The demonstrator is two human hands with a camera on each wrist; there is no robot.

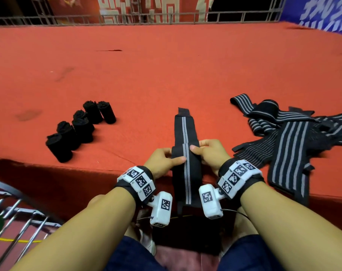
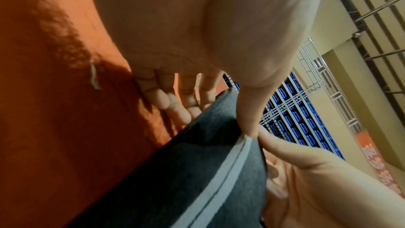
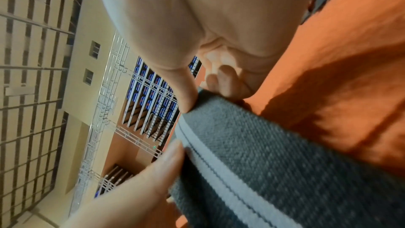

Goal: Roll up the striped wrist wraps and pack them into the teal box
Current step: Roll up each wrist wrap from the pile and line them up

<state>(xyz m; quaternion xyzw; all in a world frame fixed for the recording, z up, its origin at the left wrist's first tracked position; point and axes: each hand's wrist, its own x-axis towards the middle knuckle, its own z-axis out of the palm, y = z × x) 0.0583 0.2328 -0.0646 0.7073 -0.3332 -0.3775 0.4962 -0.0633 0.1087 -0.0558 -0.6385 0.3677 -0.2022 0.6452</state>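
A black wrist wrap (image 1: 184, 130) with two grey stripes lies lengthwise on the red carpet, its near end hanging over the front edge. My left hand (image 1: 166, 160) and right hand (image 1: 205, 151) pinch a raised fold of it from either side, thumbs on top. In the left wrist view my thumb presses the wrap (image 2: 197, 171) while the fingers curl under it. The right wrist view shows the same grip on the wrap (image 3: 252, 153). The teal box is not in view.
Several rolled black wraps (image 1: 80, 130) stand in a row at the left. A heap of unrolled striped wraps (image 1: 291, 132) lies at the right. The red carpet (image 1: 146, 75) stretches far ahead. A metal railing (image 1: 15, 218) sits at the lower left.
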